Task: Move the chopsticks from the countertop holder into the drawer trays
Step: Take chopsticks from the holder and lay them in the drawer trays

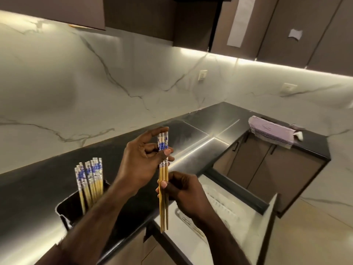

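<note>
Head view: the dark counter [47, 188] ends above an open drawer [238, 197] with a white tray [219, 207]. A holder [70, 209] keeps more chopsticks [89, 180]. Left hand [141, 161] and right hand [183, 190] fingers pinch a few upright chopsticks [163, 176] over the counter edge.

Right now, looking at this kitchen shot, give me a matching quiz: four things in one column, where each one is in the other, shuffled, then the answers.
Things:
1. held chopsticks
2. remaining chopsticks
3. folded cloth
4. white tray

Places:
A. in the open drawer
B. upright in the dark holder
C. gripped by the left hand and right hand
D. on the countertop at far right

Pairs: 1-C, 2-B, 3-D, 4-A
</note>
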